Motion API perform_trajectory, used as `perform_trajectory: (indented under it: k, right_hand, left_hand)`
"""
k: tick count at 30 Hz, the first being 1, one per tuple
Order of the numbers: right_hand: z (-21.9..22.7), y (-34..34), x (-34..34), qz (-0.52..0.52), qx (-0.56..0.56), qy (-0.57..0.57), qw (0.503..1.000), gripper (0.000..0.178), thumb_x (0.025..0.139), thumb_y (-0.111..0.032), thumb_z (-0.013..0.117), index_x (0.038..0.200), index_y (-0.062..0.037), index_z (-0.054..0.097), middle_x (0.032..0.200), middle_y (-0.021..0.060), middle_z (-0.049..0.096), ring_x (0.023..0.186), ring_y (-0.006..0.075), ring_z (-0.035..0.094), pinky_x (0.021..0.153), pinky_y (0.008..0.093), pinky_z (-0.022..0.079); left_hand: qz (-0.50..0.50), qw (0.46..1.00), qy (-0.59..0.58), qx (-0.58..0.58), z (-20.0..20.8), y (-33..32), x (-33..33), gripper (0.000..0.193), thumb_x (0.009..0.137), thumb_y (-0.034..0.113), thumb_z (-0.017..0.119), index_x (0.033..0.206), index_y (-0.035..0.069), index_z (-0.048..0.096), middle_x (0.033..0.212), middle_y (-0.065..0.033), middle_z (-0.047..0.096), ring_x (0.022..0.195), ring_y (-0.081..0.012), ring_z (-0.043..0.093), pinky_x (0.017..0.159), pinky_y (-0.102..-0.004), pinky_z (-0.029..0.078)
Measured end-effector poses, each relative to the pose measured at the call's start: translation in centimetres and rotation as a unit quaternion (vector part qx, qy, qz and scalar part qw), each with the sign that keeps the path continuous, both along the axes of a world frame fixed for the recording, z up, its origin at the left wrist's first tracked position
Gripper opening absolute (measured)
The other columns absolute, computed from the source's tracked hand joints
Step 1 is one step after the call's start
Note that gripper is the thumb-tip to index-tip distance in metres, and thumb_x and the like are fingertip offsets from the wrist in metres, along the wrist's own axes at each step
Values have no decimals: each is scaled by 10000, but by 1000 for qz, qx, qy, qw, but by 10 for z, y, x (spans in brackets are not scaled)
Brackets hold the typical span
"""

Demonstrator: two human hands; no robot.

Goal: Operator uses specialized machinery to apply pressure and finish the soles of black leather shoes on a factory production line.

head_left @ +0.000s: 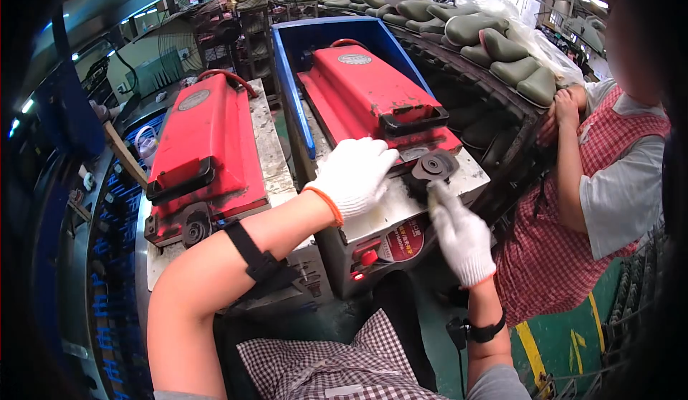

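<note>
My left hand (355, 176), in a white knit glove with an orange cuff, is closed at the front end of the right-hand red machine (376, 92). Its curled fingers hide whatever may be between them. Just right of it, a dark round fitting (435, 165) sticks out from the machine's front. My right hand (461, 236), also in a white glove, is just below that fitting. Its fingers are drawn together and point up at it; what they may hold cannot be made out. A black handle (413, 122) is on the red cover above both hands.
A second red machine (204, 138) stands to the left. A blue tray wall (294, 92) surrounds the right machine's back. Green shoe-shaped pieces (476, 31) are piled on a dark rack beyond. At the right stands a person in a red checked apron (545, 235). A red switch (368, 257) is below.
</note>
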State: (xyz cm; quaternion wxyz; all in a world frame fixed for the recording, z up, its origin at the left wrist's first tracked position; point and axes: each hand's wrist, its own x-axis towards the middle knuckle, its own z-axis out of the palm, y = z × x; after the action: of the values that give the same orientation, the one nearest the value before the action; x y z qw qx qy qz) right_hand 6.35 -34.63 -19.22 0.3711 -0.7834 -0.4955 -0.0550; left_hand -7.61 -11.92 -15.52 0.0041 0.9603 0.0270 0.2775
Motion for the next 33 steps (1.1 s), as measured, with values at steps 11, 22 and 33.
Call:
perform_trajectory:
  k: [11, 22, 33]
  right_hand:
    - [57, 70, 39, 177, 44, -57, 982, 341, 997, -211, 653, 1289, -40, 704, 1212, 209, 730, 1180, 342, 686, 1025, 434, 522]
    - [57, 271, 109, 116, -400, -156, 896, 1033, 871, -604, 681, 1649, -26, 323, 1569, 313, 488, 1458, 420, 486, 1205, 418, 387]
    - [98, 163, 56, 136, -64, 521, 840, 421, 1031, -444, 508, 1217, -98, 658, 1014, 44, 751, 846, 139, 726, 696, 290, 576]
  left_hand:
    - [54, 977, -139, 154, 72, 32, 20, 488, 806, 139, 737, 1279, 54, 647, 1044, -141, 678, 1049, -353, 665, 912, -458, 540]
    - [130, 958, -221, 126, 195, 73, 42, 465, 798, 228, 649, 1237, 84, 701, 1109, -253, 692, 1093, -433, 669, 959, -519, 540]
    - [59, 962, -209, -164, 122, 36, -48, 779, 946, 377, 709, 1568, -4, 435, 1528, -250, 544, 1417, -322, 535, 1188, -375, 398]
